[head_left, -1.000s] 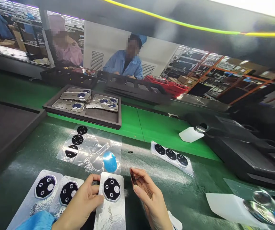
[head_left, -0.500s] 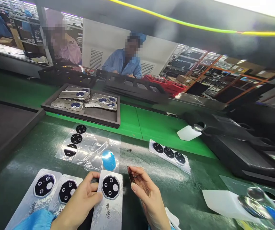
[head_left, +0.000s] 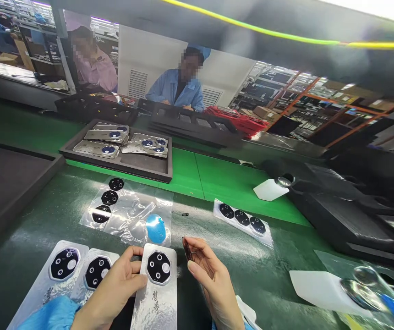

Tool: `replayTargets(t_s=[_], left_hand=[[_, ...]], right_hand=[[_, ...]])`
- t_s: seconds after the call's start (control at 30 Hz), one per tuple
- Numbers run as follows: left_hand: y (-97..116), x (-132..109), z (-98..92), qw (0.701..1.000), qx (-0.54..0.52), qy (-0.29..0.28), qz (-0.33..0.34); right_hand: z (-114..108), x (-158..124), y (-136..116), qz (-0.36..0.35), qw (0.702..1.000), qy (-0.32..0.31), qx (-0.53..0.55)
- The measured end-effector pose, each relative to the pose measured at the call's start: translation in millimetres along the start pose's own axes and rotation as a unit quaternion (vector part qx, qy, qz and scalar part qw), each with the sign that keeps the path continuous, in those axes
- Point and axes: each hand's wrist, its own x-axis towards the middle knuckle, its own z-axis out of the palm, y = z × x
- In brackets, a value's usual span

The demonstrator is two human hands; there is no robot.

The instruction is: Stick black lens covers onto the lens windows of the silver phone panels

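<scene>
My left hand [head_left: 116, 286] grips the left edge of a silver panel [head_left: 157, 305], thumb on its face and fingers at its upper left side. The panel bears a black octagonal camera cover with ring holes and one white disc. Just right of it, my right hand [head_left: 214, 284] pinches a small dark thin piece [head_left: 187, 250] edge-on between thumb and forefinger, not touching the panel. Two similar panels, one at the far left [head_left: 39, 291] and one partly behind my left hand [head_left: 82, 293], lie on the green table.
Behind the hands lie clear film [head_left: 128, 213] with black octagons and a blue disc [head_left: 156, 228], and a white strip [head_left: 268, 236] of black discs. A dark tray [head_left: 142, 170] holds several panels. Two white bottles [head_left: 269, 190] [head_left: 315, 286] stand or lie right. Two people sit opposite.
Both hands and the things they hold stay almost where they were. Across the bench, the person in pink has shifted slightly.
</scene>
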Motion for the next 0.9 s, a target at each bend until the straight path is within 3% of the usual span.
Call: replayTargets(t_s=[0.9], left_hand=[[8.7, -5.6, 7.0, 1.000, 0.010, 0.006, -0.012]], right_hand=[[-1.5, 0.1, 0.6, 0.010, 1.000, -0.017, 0.003]])
